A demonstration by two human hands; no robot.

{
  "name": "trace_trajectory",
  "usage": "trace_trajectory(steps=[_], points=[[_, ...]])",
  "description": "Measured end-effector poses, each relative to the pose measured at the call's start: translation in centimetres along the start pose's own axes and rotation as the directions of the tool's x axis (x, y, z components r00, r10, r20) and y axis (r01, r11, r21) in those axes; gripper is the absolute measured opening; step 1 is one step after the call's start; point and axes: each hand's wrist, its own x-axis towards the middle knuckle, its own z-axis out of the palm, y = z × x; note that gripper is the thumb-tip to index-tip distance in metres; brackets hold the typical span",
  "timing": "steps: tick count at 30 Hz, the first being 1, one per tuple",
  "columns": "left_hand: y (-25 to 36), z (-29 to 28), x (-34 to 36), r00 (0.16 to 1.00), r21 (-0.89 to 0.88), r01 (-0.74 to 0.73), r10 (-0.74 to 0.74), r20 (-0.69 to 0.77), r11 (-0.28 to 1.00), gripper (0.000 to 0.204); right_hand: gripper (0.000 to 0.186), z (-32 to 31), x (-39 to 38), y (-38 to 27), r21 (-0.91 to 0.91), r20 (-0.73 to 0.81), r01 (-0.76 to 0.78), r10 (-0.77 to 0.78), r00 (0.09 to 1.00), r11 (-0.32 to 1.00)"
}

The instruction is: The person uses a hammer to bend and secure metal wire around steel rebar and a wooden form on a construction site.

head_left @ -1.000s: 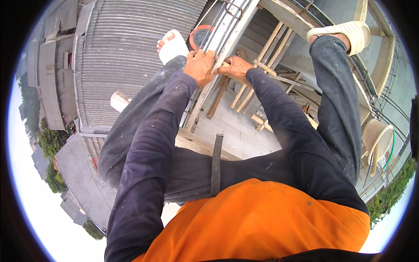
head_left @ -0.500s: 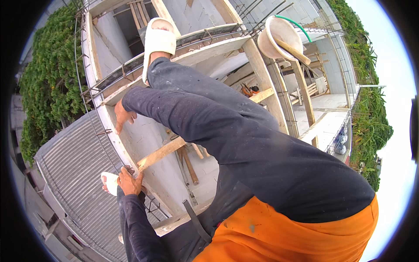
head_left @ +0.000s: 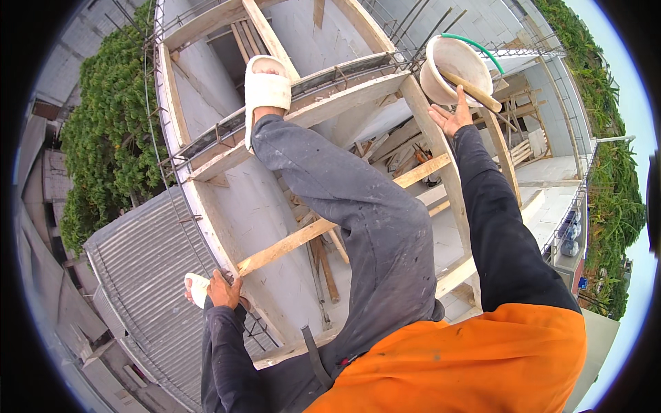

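Observation:
My left hand [head_left: 224, 289] is closed on the edge of a formwork board [head_left: 205, 224], beside the end of a wooden crosspiece [head_left: 286, 246]. Out to the right, my right hand [head_left: 451, 117] has its fingers spread, just below a pale bucket [head_left: 441, 51]. A thick wooden handle [head_left: 471, 91] leans out of the bucket over its rim; the fingertips are close to it, and I cannot tell whether they touch. What the handle belongs to is hidden inside. A green hose-like strip [head_left: 475, 48] curves along the bucket's rim.
My sandalled feet [head_left: 267, 93] straddle the timber frame, one by the far beam, one near my left hand. Openings between boards drop to a lower floor with loose timber [head_left: 323, 268]. Rebar [head_left: 155, 131] runs along the left edge above a corrugated roof [head_left: 148, 275].
My right hand has left the far-left board and swung across to the right, up beside the bucket. My left hand stays on the board edge. The view has shifted slightly.

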Motion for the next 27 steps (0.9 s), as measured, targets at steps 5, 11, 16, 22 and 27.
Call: trace_trajectory(steps=[5, 11, 16, 22, 27], points=[[0.6, -0.9, 0.7, 0.997, 0.105, 0.041, -0.048, 0.062, 0.994, 0.065, 0.078, -2.7, 6.3, -2.1, 0.171, -0.005, 0.006, -0.005, 1.000, 0.985], [0.6, -0.9, 0.4, 0.983, 0.084, 0.096, -0.108, 0.148, 0.992, 0.066, 0.037, -4.3, 11.8, -3.4, 0.048, -0.073, 0.218, -0.214, 0.974, 0.975], [0.2, -1.8, 0.2, 0.972, 0.125, 0.083, -0.108, 0.207, 0.989, 0.064, 0.033, -5.3, 7.5, -0.5, -0.075, 0.003, 0.238, -0.238, 0.971, 0.968], [0.4, -2.6, 0.8, 0.956, 0.116, 0.106, -0.133, 0.261, 0.988, 0.071, 0.020, 0.2, -5.3, -1.8, -0.343, 0.250, 0.278, -0.198, 0.948, 0.897], [0.8, -9.4, 3.3, 0.914, -0.024, 0.158, -0.137, 0.383, 0.987, 0.074, 0.017, 11.5, -9.8, -1.8, -0.472, 0.471, 0.331, -0.084, 0.878, 0.817]])
